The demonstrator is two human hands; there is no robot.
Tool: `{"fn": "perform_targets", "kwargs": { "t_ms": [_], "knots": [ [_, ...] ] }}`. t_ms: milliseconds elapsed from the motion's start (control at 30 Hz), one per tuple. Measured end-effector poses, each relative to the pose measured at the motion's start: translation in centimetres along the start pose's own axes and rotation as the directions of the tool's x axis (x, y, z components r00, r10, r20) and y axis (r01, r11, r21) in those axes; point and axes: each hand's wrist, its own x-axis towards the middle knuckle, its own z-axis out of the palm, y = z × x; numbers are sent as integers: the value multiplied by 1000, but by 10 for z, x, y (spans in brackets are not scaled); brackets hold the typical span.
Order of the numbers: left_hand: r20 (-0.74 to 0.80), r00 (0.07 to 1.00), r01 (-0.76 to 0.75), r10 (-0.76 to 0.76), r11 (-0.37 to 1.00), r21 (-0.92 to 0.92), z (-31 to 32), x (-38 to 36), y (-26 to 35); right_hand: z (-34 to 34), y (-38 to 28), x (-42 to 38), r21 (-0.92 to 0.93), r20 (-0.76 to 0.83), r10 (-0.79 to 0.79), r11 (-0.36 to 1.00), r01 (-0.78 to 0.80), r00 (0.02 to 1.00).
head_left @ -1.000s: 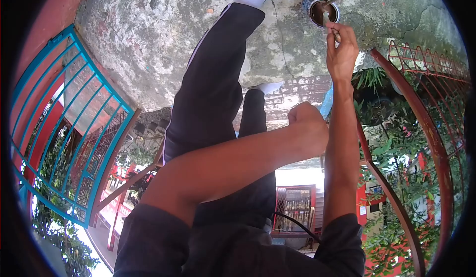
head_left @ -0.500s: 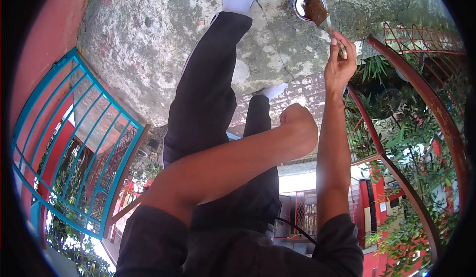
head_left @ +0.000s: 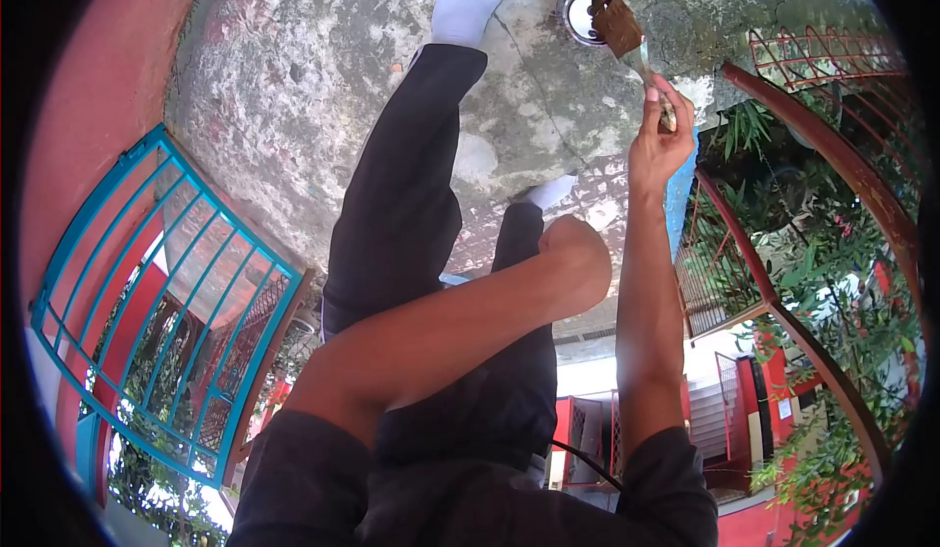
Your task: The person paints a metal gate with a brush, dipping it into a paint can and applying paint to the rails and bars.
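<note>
My right hand [head_left: 661,141] is closed around the handle of a paintbrush [head_left: 619,30], whose wide bristles are coated in brown. The brush head overlaps the right rim of a small round can [head_left: 582,16] on the concrete floor. White surface with some brown marks shows inside the can. A thin stick-like piece rises at the can's upper right. My left hand [head_left: 576,243] is bent at the wrist in front of my dark trousers, its fingers hidden from view; whether it holds anything cannot be made out.
Stained concrete floor [head_left: 284,87] surrounds my white-socked feet [head_left: 470,3]. On the left are a teal barred gate [head_left: 186,283] and a pink wall [head_left: 98,87]. Red-brown railings [head_left: 832,136] and green plants [head_left: 832,283] stand on the right.
The brown brush head has shifted from over the can's opening towards its right rim, and more of its bristles show. The whole view has shifted slightly.
</note>
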Motion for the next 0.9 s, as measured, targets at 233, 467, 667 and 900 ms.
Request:
{"fn": "perform_targets", "kwargs": {
  "t_ms": [233,467,667,900],
  "knots": [
    [-95,992,-76,79,997,25,16,14,1,-3,7,2,-62,12,65,996,-64,998],
    [-31,999,-41,42,999,32,6,-2,3,-8,5,-3,-134,41,70,989,-64,997],
    [-5,996,-92,92,995,33,4,-5,1,-4,7,-5,40,-5,113,993,-112,994],
    [-57,997,-41,45,996,74,20,20,3,2,13,-7,370,1,202,910,-188,979]
  ]
}}
